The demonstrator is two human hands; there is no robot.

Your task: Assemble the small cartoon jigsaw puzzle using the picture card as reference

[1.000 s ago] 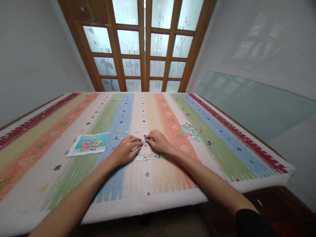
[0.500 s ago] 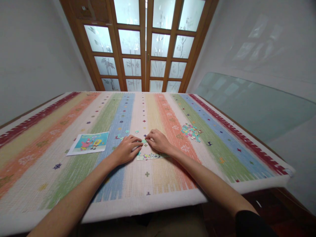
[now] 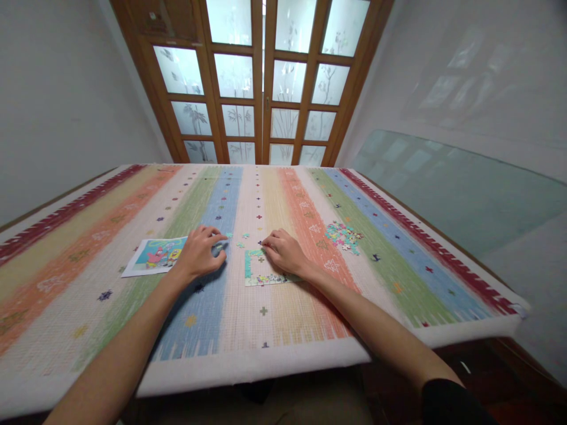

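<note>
A partly joined jigsaw [image 3: 259, 273] lies on the striped cloth [image 3: 283, 319] in front of me, with its left and bottom edges assembled. My right hand [image 3: 283, 251] rests on its upper right part, fingers curled and pressing down on a piece. My left hand [image 3: 200, 252] sits left of the jigsaw, fingers curled over a few loose pieces [image 3: 221, 243]. It overlaps the right end of a cartoon reference picture [image 3: 155, 255]. More loose pieces [image 3: 241, 240] lie just beyond the jigsaw.
A heap of loose puzzle pieces [image 3: 342, 234] lies to the right on the green stripe. The cloth covers a wide table whose near edge [image 3: 252, 366] is close to me. Wooden glazed doors [image 3: 261, 82] stand behind; a glass pane [image 3: 456, 189] leans at the right.
My left hand has left the jigsaw and moved left onto the loose pieces beside the picture, uncovering the jigsaw's left edge. My right hand has stayed in place.
</note>
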